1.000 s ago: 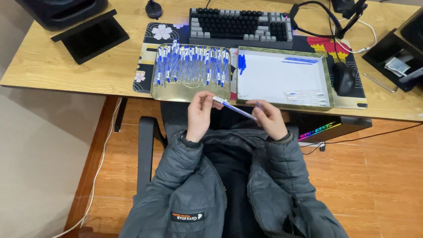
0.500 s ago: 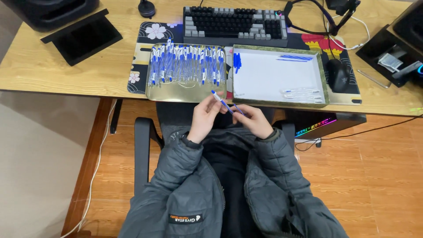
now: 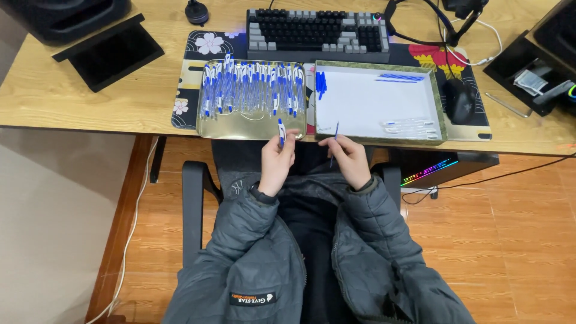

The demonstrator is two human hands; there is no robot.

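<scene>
Wooden worktop (image 3: pixel 90 102) before you carries a metal tray (image 3: pixel 252 127) of blue pens and a white tray (image 3: pixel 372 99) just beside it. Your left hand (image 3: pixel 277 161) pinches a pen barrel (image 3: pixel 281 132) upright near the metal tray's front edge; your right hand (image 3: pixel 349 157) grips a thin blue refill (image 3: pixel 333 144), apart from the barrel.

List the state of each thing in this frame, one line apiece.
Left hand: shut on pen barrel, held upright.
Right hand: pinching thin blue refill, apart from barrel.
Metal tray: full of whole blue pens.
White tray: holds sorted parts in separate groups.
Keyboard: backlit.
</scene>
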